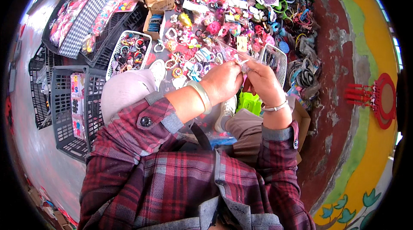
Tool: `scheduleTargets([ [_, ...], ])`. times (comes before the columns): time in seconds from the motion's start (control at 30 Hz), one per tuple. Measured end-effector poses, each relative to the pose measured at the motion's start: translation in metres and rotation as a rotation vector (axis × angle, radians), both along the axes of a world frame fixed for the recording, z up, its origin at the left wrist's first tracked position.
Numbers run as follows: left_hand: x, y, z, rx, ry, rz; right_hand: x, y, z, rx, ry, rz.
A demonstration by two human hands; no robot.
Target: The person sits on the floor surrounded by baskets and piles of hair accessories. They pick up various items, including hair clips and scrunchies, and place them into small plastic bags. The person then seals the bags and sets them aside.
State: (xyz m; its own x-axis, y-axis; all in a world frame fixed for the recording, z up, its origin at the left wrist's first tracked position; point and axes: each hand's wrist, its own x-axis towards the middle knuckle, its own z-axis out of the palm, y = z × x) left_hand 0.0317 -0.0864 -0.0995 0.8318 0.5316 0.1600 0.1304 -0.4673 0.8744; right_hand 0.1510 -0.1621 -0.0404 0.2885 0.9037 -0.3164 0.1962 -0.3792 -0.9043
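My left hand point(220, 82) and my right hand point(265, 84) meet in front of me, fingers pinched together. Between them they grip the top of a clear plastic bag point(230, 53), whose film stretches away beyond my fingers. A small white bit shows where the fingertips meet; I cannot make out what it is. What lies inside the bag is hard to tell from the heap behind it. Past my hands spreads a pile of colourful hair ties and hair accessories point(193, 60). Just under my right hand sits a bright green plastic container point(248, 103).
A white basket of hair ties point(129, 53) stands left of my knee, with a black crate point(71, 114) nearer. Another white basket point(275, 64) is beyond my right hand. Cardboard boxes point(159, 0) stand at the back. A painted wall point(365, 58) with a red round hanging rises on the right.
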Motion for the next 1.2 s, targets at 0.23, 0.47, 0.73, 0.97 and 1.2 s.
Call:
scheduleTargets([
  [0.23, -0.001, -0.001, 0.001, 0.038, -0.070, 0.016, 0.010, -0.001, -0.033, 0.146, -0.526, 0.196],
  [0.47, -0.001, -0.001, -0.002, -0.001, 0.022, -0.022, 0.000, 0.003, -0.024, 0.116, -0.618, 0.171],
  [0.73, 0.001, 0.021, -0.005, -0.880, -0.006, 0.155, -0.008, -0.001, 0.021, 0.119, -0.305, -0.104],
  [0.97, -0.003, 0.033, 0.023, -1.463, -0.365, 0.157, -0.015, -0.001, 0.008, 0.148, -0.237, -0.181],
  [1.2, -0.001, 0.032, 0.020, -1.453, -0.495, -0.013, -0.015, 0.005, 0.009, -0.046, 0.455, -0.225],
])
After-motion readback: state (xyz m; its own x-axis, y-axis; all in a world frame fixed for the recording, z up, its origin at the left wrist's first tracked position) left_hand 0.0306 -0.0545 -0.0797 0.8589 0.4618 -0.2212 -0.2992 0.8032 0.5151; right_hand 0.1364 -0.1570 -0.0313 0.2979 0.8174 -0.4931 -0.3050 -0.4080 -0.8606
